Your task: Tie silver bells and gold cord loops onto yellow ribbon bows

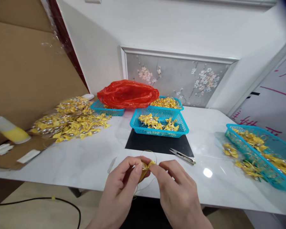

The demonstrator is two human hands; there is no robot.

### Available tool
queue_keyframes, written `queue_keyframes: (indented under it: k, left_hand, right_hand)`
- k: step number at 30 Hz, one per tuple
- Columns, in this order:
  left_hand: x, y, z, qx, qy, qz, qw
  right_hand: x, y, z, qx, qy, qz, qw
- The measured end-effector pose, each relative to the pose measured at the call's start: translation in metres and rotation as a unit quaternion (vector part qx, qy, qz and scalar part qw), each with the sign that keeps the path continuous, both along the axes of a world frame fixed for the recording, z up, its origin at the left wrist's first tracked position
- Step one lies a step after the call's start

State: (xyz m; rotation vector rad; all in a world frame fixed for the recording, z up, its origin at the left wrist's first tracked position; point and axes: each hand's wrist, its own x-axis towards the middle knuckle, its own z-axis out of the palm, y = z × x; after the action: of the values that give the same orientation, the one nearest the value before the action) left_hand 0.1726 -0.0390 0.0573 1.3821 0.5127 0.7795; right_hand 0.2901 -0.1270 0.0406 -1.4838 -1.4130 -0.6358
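Note:
My left hand (124, 184) and my right hand (173, 187) meet at the near edge of the white table (90, 159). Both pinch one small yellow ribbon bow (146, 167) between thumbs and fingertips. A thin gold thread (149, 152) loops up from the bow and trails down below it. Small thread snips (183, 156) lie just beyond my right hand, on the edge of a black mat (157, 144).
A blue basket (159, 125) of yellow bows sits behind the mat. Further back are two more blue baskets and a red plastic bag (127, 93). A heap of bows (69, 119) lies left, another blue basket (262, 149) right. Cardboard and a tape roll (9, 130) sit far left.

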Motion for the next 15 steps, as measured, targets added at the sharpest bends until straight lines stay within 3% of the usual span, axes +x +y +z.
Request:
queue_keyframes:
  k: [6, 12, 15]
  left_hand:
    - [-0.0007, -0.0042, -0.0021, 0.102, 0.011, 0.047, 0.994]
    - [0.0004, -0.0002, -0.0056, 0.047, -0.003, 0.015, 0.999]
    - [0.0002, 0.0035, -0.008, 0.069, 0.021, 0.012, 0.997]
  right_hand:
    - [-0.0026, -0.0004, -0.0002, -0.01, -0.01, 0.007, 1.0]
    - [0.0019, -0.0024, 0.0004, -0.023, -0.011, 0.0, 1.0]
    - [0.0023, -0.0022, -0.0019, -0.036, 0.013, 0.025, 0.999]
